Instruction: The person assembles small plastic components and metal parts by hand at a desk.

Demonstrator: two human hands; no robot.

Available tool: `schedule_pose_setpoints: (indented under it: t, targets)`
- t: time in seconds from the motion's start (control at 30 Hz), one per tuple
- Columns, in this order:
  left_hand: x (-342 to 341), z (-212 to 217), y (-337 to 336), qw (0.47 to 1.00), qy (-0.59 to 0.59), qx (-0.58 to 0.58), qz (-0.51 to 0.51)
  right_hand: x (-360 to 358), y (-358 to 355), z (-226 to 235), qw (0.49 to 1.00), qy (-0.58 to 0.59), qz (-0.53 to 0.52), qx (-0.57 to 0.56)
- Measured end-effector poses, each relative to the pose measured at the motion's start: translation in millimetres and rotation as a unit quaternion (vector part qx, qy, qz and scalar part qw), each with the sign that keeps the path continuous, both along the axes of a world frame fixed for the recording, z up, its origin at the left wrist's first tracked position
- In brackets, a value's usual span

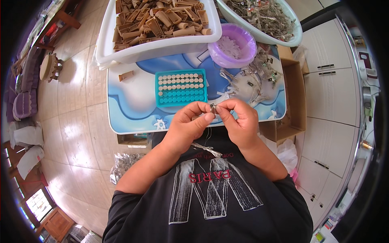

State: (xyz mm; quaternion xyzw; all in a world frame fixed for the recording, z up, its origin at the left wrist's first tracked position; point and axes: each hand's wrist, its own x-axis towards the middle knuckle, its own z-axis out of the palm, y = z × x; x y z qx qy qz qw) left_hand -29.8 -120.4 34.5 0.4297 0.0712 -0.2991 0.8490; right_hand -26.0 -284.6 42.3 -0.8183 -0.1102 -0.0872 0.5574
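My left hand (189,121) and my right hand (240,119) meet in front of my chest, fingertips pinched together on one small metal part (213,107) with thin wires hanging down from it. Just beyond the hands a teal tray (181,87) lies on the small blue-and-white table (133,105); its upper rows hold round tan pieces, its lower rows are bare holes. To the right of it sits a loose pile of wired parts in clear wrap (255,79).
A white tub of brown cork-like pieces (158,20) and a pale green basin of clear-wrapped parts (263,16) stand at the back. A purple bowl (233,44) holds white cut-outs. One brown piece (126,75) lies loose. A cardboard box (293,97) stands right; white cabinets beyond.
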Motion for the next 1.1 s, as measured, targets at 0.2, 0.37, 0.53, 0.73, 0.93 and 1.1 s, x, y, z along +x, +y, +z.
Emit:
schedule_pose_setpoints:
  t: [0.2,0.37,0.53,0.73,0.93,1.1]
  targets:
    - [-0.2,-3.0,5.7,0.998,-0.027,0.048,-0.036,0.6,3.0,0.2,0.998,-0.051,0.019,-0.025]
    - [5.3,-0.7,12.4,0.999,0.033,-0.015,0.024,0.9,-0.8,-8.2,0.999,-0.038,0.022,-0.009]
    - [4.2,-7.1,16.7,0.985,0.123,-0.077,0.091,4.3,4.2,-5.7,0.994,-0.086,0.070,-0.013]
    - [-3.0,-4.9,7.5,0.975,0.131,-0.132,0.123,-1.0,23.6,-12.4,0.994,-0.086,0.064,-0.027]
    - [-4.6,-6.6,1.0,0.974,0.114,-0.122,0.154,-1.4,34.8,-24.4,0.996,-0.084,0.005,0.003]
    - [-5.4,-4.7,0.5,0.976,0.105,-0.111,0.155,2.7,33.2,-23.1,0.993,-0.115,0.004,-0.035]
